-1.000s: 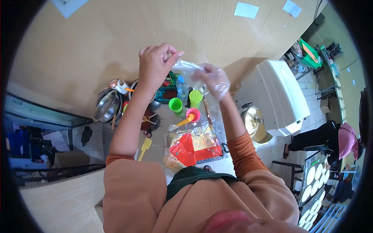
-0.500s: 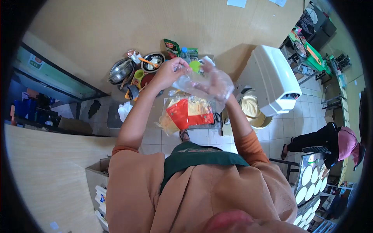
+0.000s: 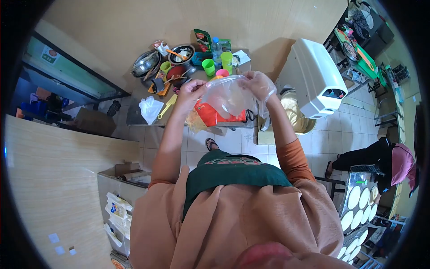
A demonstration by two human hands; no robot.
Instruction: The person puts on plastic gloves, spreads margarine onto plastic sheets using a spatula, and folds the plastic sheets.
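A thin, clear plastic glove is stretched between my hands above the near edge of the table. My left hand, bare, pinches its left side. My right hand wears a similar see-through glove and grips the right side; its fingertips are partly hidden by the plastic. Behind and below lies a red packet, seen partly through the film, with pale yellow pieces in a clear bag beside it. Black-handled scissors rest near my right wrist.
The table holds green cups, a water bottle, metal bowls, a yellow spatula and crumpled white paper. At right stand a white mixer and a bowl of batter. A person bends farther right.
Both hands have come closer to my body and lower, spreading the clear plastic between them. My right hand, blurred before, now grips its edge. The view has shifted, showing more of the table.
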